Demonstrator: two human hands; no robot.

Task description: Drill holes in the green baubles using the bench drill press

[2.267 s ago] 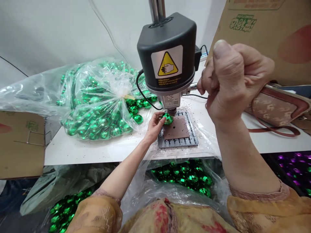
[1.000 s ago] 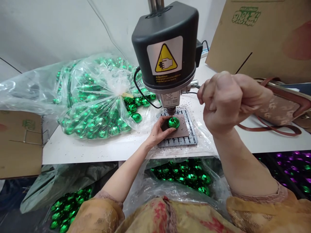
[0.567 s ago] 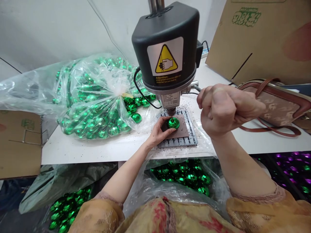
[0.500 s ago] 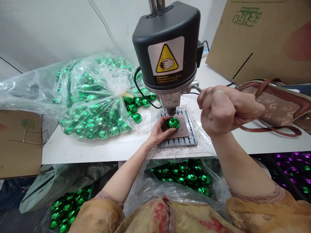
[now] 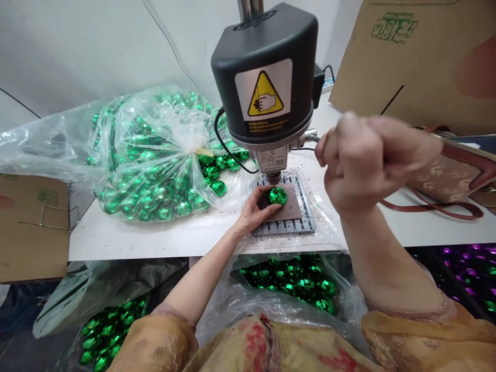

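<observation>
A shiny green faceted ball [image 5: 277, 196] rests on a brown pad [image 5: 293, 206] over the slotted metal base [image 5: 308, 223] of a drill press [image 5: 267, 82]. Thumb and fingers of my left hand [image 5: 254, 210] grip the ball from its left side. Directly above it is the drill chuck [image 5: 274, 177], close to the ball's top; whether the bit is inside the ball I cannot tell. My right hand [image 5: 360, 160], slightly blurred, is closed around the feed lever [image 5: 313, 138] on the press's right side, with most of the lever hidden in the fist.
A clear bag of green balls [image 5: 155, 160] lies left on the white table [image 5: 127, 240]. Another open bag of green balls [image 5: 298, 281] hangs below the front edge. Cardboard boxes [image 5: 422, 67] and a brown handbag [image 5: 445, 170] stand right. Dark shavings dot the base.
My right hand has risen and turned a little, still on the lever. The chuck sits slightly higher or about level; my left hand and the ball have stayed in place.
</observation>
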